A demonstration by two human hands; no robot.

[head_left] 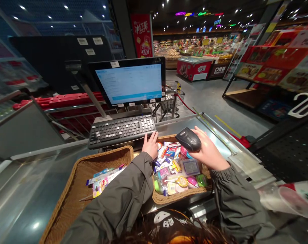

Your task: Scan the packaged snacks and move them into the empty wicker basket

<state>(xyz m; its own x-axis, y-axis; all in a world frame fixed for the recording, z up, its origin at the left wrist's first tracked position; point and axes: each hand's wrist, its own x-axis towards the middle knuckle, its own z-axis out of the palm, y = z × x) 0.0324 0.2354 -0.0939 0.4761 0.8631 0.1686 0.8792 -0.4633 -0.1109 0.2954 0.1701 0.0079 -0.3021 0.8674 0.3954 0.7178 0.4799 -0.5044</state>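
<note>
My right hand grips a black handheld barcode scanner, held above a wicker basket filled with several small colourful snack and candy packets. My left hand reaches into the far left corner of that basket, its fingers curled down among the packets just below the keyboard; what it holds, if anything, is hidden. A second wicker basket on the left holds a few flat packets.
A lit till screen stands behind the keyboard on a steel checkout counter. Red shopping baskets and a trolley sit behind it. A clear plastic cup lies at the right. Shop shelves line the aisle.
</note>
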